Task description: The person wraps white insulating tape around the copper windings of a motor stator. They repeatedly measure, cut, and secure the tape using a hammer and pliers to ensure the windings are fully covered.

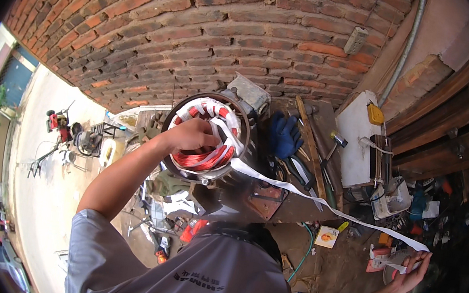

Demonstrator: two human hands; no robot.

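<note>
My left hand (195, 136) reaches in over the left side of the motor housing (232, 101), down into the ring of red windings (201, 160) it contains. If I pressed carelessly there, I think the bare red strands at the housing's near side could get scraped or bent; a slack turn could let the white wraps at its far side slip. Right of the housing, the white tape (282, 184) crosses above the tabletop (297, 207) in one long run. It might snag on the dark-handled tool (291, 170) or the wooden stick (310, 146) to the housing's right, and a sharp tug would then twist or tear it. Well right of the housing, my right hand (409, 276) is closed on the tape; should that grip loosen, the strip could drop into the clutter (380, 261) there and pick up dirt.

What I can't make out: inside the housing my left fingertips are hidden, so I can't tell whether that grip is pinched on something or apart. My hand also covers part of the windings. Well right of the housing, the tape's end is lost among my right fingers, and the clutter beyond sinks into shadow.
</note>
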